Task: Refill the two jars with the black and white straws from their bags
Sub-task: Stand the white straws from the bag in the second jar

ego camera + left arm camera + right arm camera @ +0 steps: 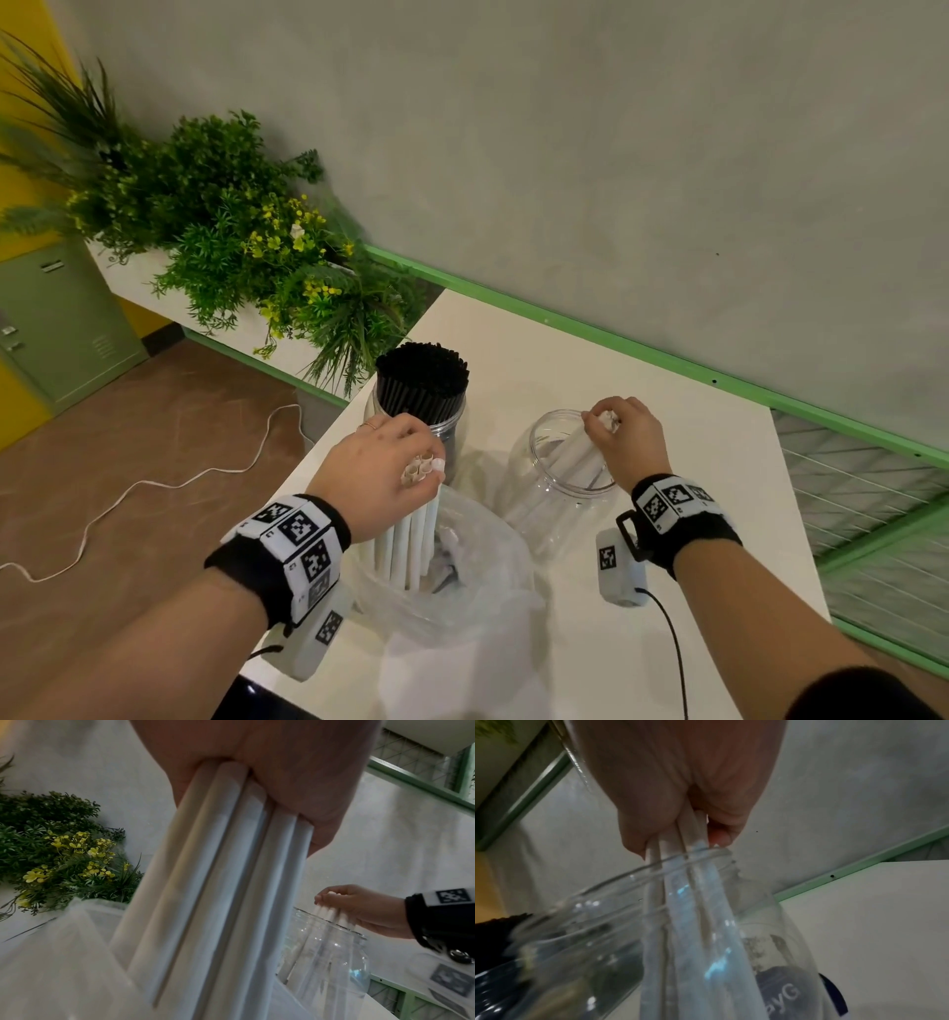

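My left hand point(395, 473) grips a bundle of white straws point(411, 539) by their top ends, their lower parts still inside a clear plastic bag point(462, 580). The left wrist view shows the same white straws point(218, 882) running down from my palm point(270, 770). My right hand point(624, 437) holds a few white straws point(580, 457) slanted into the mouth of a clear jar point(554, 493). Seen from the right wrist, these straws point(693, 902) pass through the jar rim point(654, 866). A second jar point(418, 406), packed with black straws point(422, 375), stands behind my left hand.
The white table point(667, 411) ends at a grey wall with a green strip point(616, 344). A planter of green and yellow plants point(231, 241) stands to the left. A white cord point(154, 483) lies on the brown floor. A wire grid point(873, 488) lies beyond the table's right edge.
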A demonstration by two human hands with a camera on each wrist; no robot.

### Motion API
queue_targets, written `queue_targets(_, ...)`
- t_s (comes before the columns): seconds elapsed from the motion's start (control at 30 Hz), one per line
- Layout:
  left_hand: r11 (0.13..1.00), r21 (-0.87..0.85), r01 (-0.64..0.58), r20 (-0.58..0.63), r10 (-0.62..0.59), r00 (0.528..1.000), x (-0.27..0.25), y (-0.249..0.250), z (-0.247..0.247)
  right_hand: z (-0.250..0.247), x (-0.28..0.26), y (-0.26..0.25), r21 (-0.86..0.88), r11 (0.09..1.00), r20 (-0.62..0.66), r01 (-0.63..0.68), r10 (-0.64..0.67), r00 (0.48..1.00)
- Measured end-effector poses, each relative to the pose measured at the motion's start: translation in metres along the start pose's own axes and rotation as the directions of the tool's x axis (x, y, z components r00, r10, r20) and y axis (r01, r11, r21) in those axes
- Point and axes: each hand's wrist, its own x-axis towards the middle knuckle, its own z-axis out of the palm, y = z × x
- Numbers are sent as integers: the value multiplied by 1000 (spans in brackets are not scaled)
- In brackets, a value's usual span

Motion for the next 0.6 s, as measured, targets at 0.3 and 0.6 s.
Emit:
queue_targets(0.3, 1000, 12, 0, 6, 0, 1000, 0, -1, 1, -5, -17, 5, 17, 1000, 56, -26, 25, 998)
queue_targets(0.6, 1000, 6, -21, 12, 21, 1000, 2, 4, 3, -10, -5, 4, 8, 995, -50, 96, -95, 994)
